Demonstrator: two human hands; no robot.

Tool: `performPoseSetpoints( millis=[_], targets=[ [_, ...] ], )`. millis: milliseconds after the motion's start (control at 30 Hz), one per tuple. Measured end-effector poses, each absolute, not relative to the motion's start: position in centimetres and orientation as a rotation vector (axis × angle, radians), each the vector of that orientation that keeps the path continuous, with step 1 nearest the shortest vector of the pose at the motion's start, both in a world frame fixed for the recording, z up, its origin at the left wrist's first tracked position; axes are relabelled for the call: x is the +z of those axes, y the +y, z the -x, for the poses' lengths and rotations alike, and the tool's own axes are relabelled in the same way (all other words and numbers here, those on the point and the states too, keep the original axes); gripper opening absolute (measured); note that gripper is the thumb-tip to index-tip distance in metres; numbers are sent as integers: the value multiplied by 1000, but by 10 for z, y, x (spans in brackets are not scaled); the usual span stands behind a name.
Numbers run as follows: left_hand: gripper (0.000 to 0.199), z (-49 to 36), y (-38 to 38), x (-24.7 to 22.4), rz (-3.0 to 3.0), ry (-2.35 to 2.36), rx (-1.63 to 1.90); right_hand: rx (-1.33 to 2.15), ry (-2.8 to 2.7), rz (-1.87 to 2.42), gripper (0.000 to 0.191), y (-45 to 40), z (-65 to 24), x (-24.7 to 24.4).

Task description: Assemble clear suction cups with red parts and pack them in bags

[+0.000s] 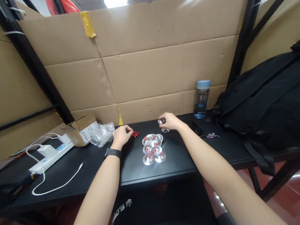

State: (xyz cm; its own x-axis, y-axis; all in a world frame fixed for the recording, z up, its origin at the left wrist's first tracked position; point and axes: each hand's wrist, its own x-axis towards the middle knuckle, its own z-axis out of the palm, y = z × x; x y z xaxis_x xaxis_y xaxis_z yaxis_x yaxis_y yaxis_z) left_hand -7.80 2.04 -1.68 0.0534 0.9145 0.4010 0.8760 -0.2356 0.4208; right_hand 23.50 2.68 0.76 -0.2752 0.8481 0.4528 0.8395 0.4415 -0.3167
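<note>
My right hand [171, 120] is closed on a small silver cymbal [161, 121] at the back middle of the black table. Just beneath its fingers sits another silver cymbal [165, 129]. My left hand [122, 135], with a dark watch [113, 152] on the wrist, has its thumb and finger drawn together. Its tips are beside a little heap of red straps [136, 134]; whether one is pinched between them is hidden. Between the hands and nearer me lies a cluster of domed silver cymbals [156, 150], some overlapping, with red bits at their centres.
On the left are a white power strip [52, 158] with a cable, an open cardboard box [82, 130] and clear plastic wrap [101, 133]. A water bottle [202, 100], keys [212, 135] and a black backpack [272, 96] stand right. Cardboard walls [144, 72] enclose the back.
</note>
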Motion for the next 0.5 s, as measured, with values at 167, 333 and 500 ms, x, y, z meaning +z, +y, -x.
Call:
performPoseSetpoints(
  millis=[167,333,500],
  targets=[
    [9,77,22,-24,-2286,1852,839,225,-2119,1655,53,32,-258,1],
    [15,70,16,-19,-2387,1540,960,350,-2171,1670,46,38,-260,-7],
    [24,56,4,-11,-2498,1027,832,417,-2197,1634,40,38,-260,-10]
  ],
)
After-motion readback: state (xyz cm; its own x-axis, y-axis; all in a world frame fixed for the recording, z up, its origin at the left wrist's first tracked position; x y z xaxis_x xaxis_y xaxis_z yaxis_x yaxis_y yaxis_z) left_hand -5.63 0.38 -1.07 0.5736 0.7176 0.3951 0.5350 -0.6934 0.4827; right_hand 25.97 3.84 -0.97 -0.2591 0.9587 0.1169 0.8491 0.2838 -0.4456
